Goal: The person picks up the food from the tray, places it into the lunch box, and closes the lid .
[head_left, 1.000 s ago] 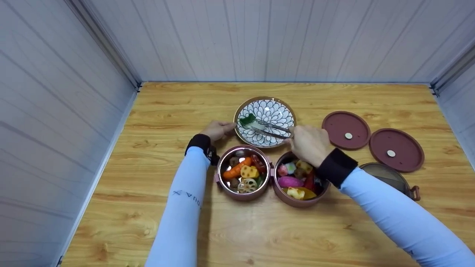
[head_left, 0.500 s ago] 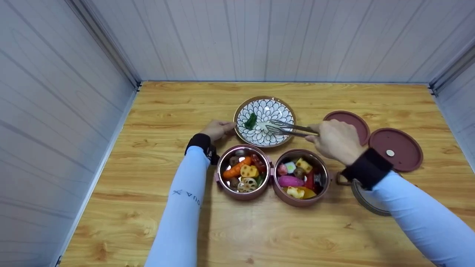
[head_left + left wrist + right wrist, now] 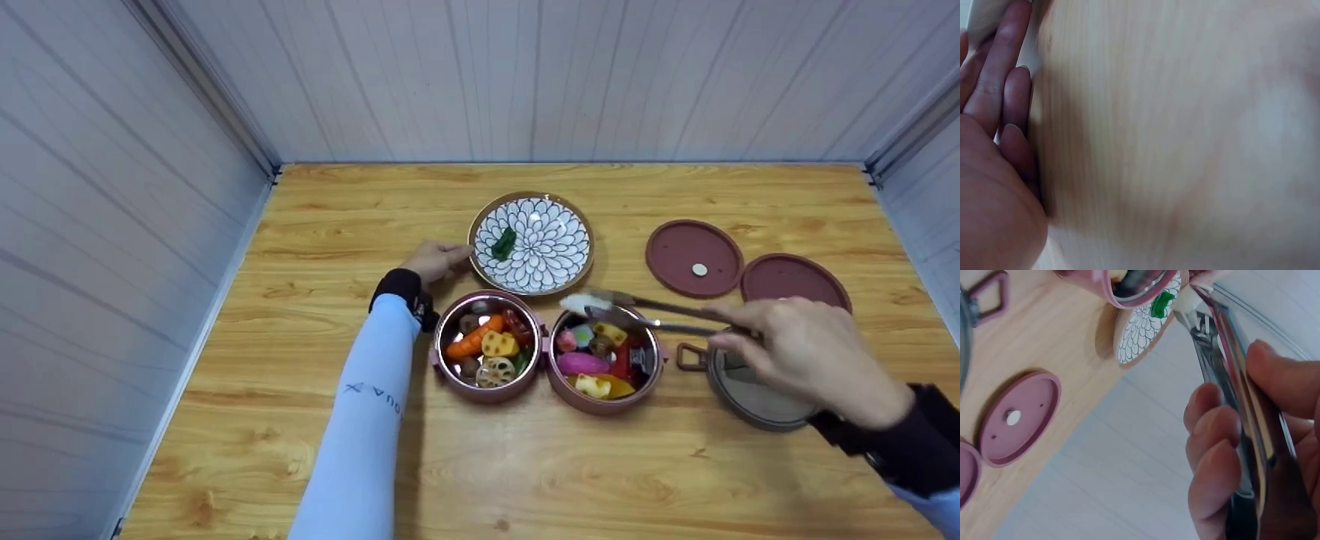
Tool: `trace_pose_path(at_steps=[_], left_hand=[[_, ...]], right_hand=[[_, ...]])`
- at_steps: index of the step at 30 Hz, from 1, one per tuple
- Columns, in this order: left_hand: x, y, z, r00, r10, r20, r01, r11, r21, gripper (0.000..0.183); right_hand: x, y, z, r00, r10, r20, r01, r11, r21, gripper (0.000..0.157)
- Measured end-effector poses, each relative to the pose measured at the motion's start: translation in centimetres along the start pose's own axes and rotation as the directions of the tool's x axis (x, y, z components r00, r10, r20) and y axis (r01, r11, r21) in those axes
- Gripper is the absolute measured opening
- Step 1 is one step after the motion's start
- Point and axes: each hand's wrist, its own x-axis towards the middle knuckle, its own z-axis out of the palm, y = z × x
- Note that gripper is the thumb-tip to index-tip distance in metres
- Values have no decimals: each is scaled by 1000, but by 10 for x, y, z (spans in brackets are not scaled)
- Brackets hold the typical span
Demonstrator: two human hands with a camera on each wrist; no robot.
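In the head view my left hand (image 3: 439, 261) pinches the left rim of a petal-patterned plate (image 3: 555, 247) with a brown edge. A dark green vegetable piece (image 3: 504, 244) lies on the plate's left part. My right hand (image 3: 814, 356) grips metal tongs (image 3: 679, 307), whose tips hold a white food piece (image 3: 581, 303). The tips and piece are over the far edge of the right pink lunch-box bowl (image 3: 600, 407), which contains colourful food pieces. The right wrist view shows fingers and thumb wrapped round the tongs (image 3: 1241, 399), with the white piece (image 3: 1186, 299) at their tips.
Joined to that bowl on its left is another pink bowl (image 3: 487, 394) with carrot, lotus root and other pieces. Two dark pink lids (image 3: 679, 259) (image 3: 791, 276) lie at the back right. A round clear-topped lid (image 3: 772, 397) with a handle sits partly under my right forearm.
The tongs have lifted the white piece off the plate and carried it toward me, over the right bowl. My right hand moved right and nearer; the left stayed at the plate's rim.
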Motion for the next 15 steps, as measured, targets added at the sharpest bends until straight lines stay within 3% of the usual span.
trace_pose_path(at_steps=[8,15], left_hand=[[1,-4,-2,999,3,-33,-2,999,37,45],[0,-1,-1,1000,13,-10,-12,999,45,45]], right_hand=[[-23,-6,16,992,-121,-48,121,993,8,38],[-34,-5,24,995,-101,21,102,995,-22,39]])
